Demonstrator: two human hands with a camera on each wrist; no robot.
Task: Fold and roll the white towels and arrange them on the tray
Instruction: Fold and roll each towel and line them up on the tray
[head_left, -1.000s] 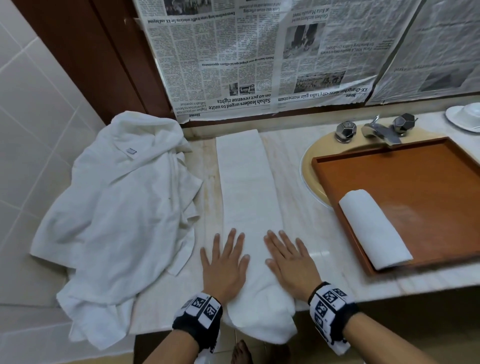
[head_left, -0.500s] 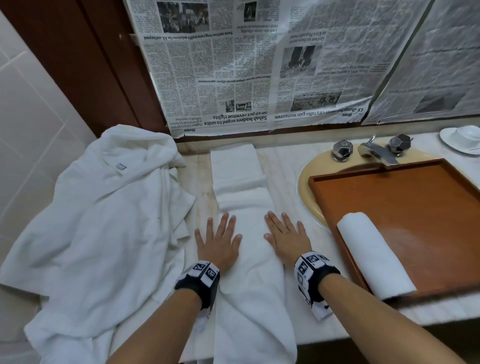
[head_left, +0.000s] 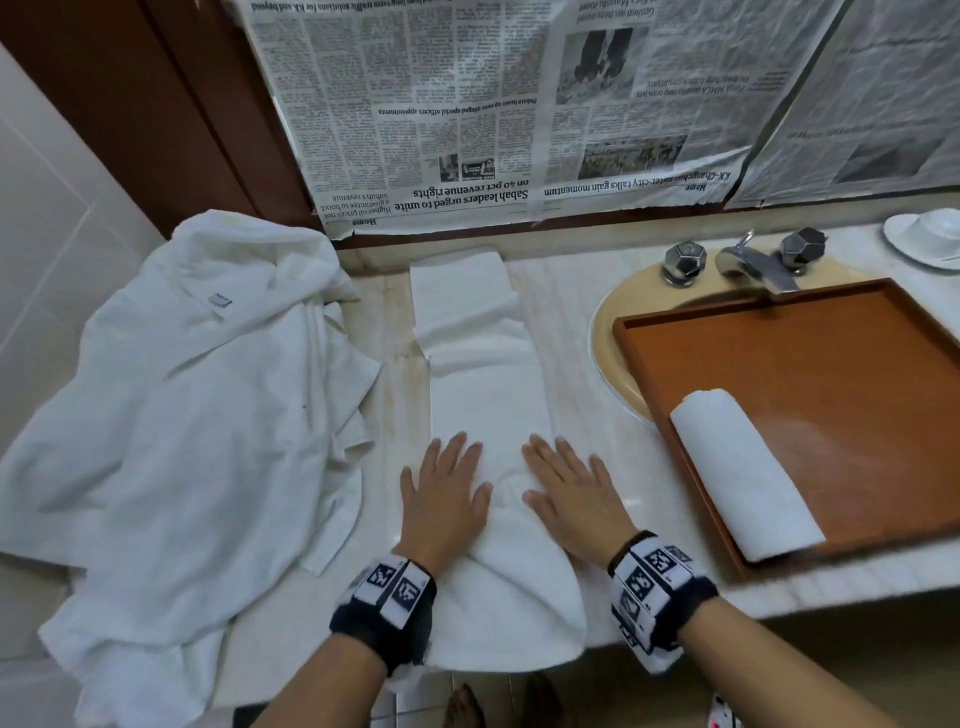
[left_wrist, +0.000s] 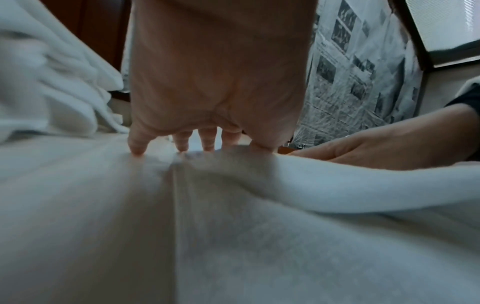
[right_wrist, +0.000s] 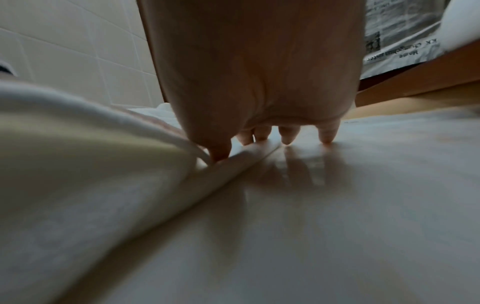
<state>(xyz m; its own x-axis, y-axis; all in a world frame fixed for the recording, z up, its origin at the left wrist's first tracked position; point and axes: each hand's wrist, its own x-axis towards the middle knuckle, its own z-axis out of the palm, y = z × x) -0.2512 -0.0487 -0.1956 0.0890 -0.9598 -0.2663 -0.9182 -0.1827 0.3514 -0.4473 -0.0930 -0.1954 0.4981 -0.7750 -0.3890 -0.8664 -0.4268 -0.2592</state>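
I have both hands flat on the long folded towel (head_left: 488, 410), which runs as 1 strip from the back edge of the counter (head_left: 582, 322) to the front edge, where its near end bunches and hangs over. My left hand (head_left: 444, 493) rests with straight, spread fingers on the strip's left side, outer fingers partly on the marble, gripping nothing. My right hand (head_left: 571, 493) lies the same way on the strip's right side, fingers straight, released, with the outer fingertips (right_wrist: 326, 135) touching bare counter in the right wrist view. The far end of the strip looks creased into 2 or 3 cross ridges, though blur makes that hard to count. The wooden tray (head_left: 831, 332) sits over the sink at the counter's right, and 1 rolled towel (head_left: 743, 473) lies inside it along the tray's left wall, near its front-left corner. A crumpled heap of white towels (head_left: 197, 405) covers the counter's left end.
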